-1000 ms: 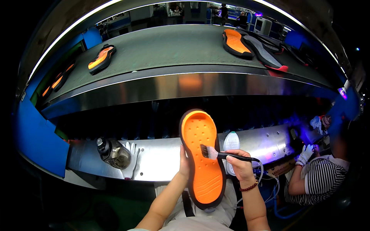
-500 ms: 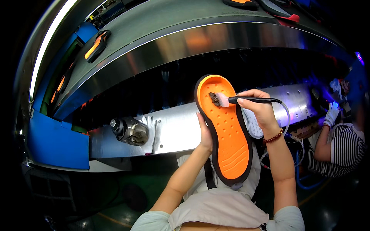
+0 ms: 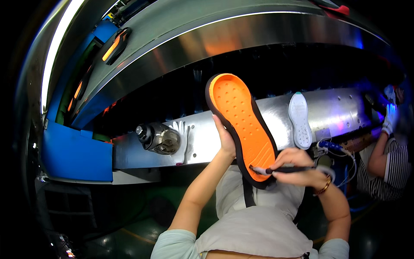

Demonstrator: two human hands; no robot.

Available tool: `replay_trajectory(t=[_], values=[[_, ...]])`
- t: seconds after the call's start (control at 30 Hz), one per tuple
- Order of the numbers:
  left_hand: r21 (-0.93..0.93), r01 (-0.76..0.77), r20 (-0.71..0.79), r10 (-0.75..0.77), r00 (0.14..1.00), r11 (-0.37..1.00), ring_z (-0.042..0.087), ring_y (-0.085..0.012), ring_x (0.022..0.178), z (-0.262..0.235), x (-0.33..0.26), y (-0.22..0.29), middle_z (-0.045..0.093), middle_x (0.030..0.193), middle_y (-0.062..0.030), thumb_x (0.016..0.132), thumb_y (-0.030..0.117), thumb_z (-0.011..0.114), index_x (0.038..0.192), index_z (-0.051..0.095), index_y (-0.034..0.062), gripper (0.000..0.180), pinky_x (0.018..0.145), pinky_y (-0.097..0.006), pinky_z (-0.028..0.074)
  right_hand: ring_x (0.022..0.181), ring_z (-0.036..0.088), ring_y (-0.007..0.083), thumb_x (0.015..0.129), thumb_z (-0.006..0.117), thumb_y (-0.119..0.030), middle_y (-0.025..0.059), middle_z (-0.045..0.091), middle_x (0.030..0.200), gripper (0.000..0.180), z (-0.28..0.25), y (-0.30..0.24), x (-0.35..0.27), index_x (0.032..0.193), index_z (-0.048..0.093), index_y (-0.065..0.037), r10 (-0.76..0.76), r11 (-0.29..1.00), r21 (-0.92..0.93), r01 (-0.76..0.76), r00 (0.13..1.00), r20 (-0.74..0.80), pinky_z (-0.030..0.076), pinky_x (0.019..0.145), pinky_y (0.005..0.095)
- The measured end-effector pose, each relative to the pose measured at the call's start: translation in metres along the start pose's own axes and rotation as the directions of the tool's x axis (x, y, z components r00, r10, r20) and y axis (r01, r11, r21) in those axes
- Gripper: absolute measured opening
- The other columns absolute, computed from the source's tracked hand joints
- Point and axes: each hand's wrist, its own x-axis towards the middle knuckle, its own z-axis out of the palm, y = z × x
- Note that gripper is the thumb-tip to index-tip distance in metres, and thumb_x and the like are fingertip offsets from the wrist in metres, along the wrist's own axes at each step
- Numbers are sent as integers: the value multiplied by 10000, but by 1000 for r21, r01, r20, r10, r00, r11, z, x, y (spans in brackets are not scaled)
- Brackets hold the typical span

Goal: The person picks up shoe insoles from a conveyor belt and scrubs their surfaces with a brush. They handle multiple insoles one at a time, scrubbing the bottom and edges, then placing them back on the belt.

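Observation:
My left hand [image 3: 225,139] grips the left edge of an orange shoe sole [image 3: 241,121] with a black rim, holding it tilted in front of me, toe end up. My right hand [image 3: 297,166] holds a thin black brush [image 3: 280,170] whose pale tip touches the heel end of the sole. Both forearms come up from the lower edge over my light apron.
A steel bench [image 3: 202,138] runs across, with a white sole [image 3: 299,120] lying on it at right and a round metal pot [image 3: 158,138] beside a white glove at left. Above, a conveyor carries orange-and-black soles [image 3: 115,45]. A co-worker in a striped shirt [image 3: 379,172] sits far right. A blue panel [image 3: 75,155] is at left.
My right hand has drawn the brush from the toe end down to the heel end of the orange sole. The view has shifted a little.

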Motion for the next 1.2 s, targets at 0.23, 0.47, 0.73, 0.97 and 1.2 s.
replay_trajectory(t=[0.23, 0.47, 0.73, 0.97, 1.2], values=[[-161, 11, 252, 30, 967, 987, 439, -195, 1157, 31, -17, -27, 409, 1286, -71, 870, 630, 212, 1321, 312, 142, 672, 968, -333, 379, 719, 582, 133, 703, 667, -60, 72, 618, 778, 143, -37, -17, 58, 841, 662, -22, -102, 992, 34, 125, 920, -378, 459, 640, 222], [-204, 37, 180, 0, 984, 978, 443, -191, 1156, 20, -12, -18, 403, 1312, -53, 837, 683, 193, 1330, 299, 141, 741, 965, -324, 375, 740, 599, 141, 699, 694, -80, 89, 657, 799, 152, -30, -24, 44, 836, 672, -19, -240, 916, 306, 261, 965, -107, 462, 694, 256], [-17, -191, -26, 190, 981, 982, 409, -336, 1175, 13, 2, -18, 379, 1317, -164, 730, 793, 233, 1348, 272, 97, 932, 988, -451, 340, 844, 588, 154, 680, 700, -6, 78, 636, 848, 190, -29, -15, 29, 867, 670, -21, -205, 913, 350, 207, 978, -43, 462, 782, 275], [-76, -384, -67, 380, 923, 920, 425, -361, 1148, 27, 10, -1, 401, 1284, -208, 687, 825, 263, 1355, 257, 86, 996, 992, -482, 322, 849, 593, 162, 701, 681, -10, 75, 642, 857, 163, -34, -11, 24, 861, 651, -12, -112, 963, 234, 134, 988, -108, 463, 780, 270], [41, -548, -92, 549, 830, 835, 357, -286, 1220, 34, 9, 21, 315, 1363, -113, 768, 758, 178, 1368, 234, 125, 874, 1033, -424, 281, 837, 606, 169, 720, 660, -8, 97, 647, 885, 118, -36, -12, 19, 835, 635, -6, -83, 929, 341, 142, 980, -181, 470, 783, 282]])
